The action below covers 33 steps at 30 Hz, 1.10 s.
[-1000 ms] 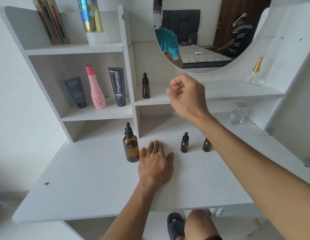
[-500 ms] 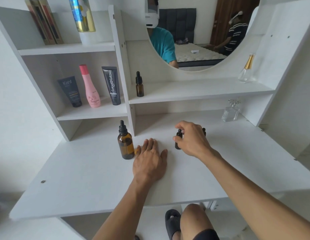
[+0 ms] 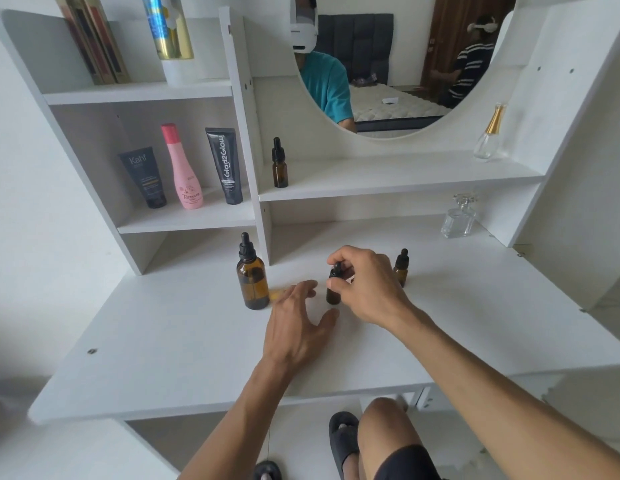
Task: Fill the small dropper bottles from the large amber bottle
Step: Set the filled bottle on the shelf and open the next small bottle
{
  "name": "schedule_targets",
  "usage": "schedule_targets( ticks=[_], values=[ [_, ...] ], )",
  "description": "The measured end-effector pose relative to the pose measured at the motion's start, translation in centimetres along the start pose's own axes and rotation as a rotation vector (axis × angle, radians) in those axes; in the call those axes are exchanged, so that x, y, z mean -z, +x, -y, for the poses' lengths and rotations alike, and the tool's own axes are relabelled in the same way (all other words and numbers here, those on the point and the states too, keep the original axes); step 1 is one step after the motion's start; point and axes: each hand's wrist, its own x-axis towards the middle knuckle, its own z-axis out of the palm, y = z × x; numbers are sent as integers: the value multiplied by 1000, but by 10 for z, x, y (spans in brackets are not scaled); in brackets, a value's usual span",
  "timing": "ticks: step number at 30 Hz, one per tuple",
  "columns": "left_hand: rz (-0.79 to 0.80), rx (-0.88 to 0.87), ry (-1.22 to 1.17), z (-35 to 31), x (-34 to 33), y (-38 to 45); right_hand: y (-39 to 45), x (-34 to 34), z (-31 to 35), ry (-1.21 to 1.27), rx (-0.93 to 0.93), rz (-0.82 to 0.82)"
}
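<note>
Right hand (image 3: 371, 285): its fingers (image 3: 336, 259) pinch the black dropper cap of a small brown glass dropper bottle (image 3: 333, 293), and the thumb presses the bottle's side — a firm hold.
Small bottle in the hand: it stands upright on the white counter (image 3: 163, 358), in the middle.
Left hand (image 3: 296, 323): its fingers are spread open and hold nothing; it sits low over the counter just left of the small bottle, the thumb near the bottle's foot.
Large amber glass bottle with a black dropper top (image 3: 251, 273): it stands upright just left of the left hand's fingertips, cap on.
Second small brown dropper bottle (image 3: 401, 268): upright on the counter — just right of the right hand.
Third small brown dropper bottle (image 3: 279, 164): upright on the shelf under the round mirror (image 3: 388, 74).
</note>
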Motion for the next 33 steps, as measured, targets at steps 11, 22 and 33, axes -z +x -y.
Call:
schedule_targets(
  ticks=[11, 22, 33],
  values=[
    [-75, -53, -79, 3, 8, -14, -20, -16, 15, 18, 28, 88],
    [-58, -21, -104, 4, 7, -12, -15, -10, 17, -10, 55, 128],
    [-73, -32, -115, 4, 7, -12, -7, -2, 18, -20, 91, 200]
  ],
)
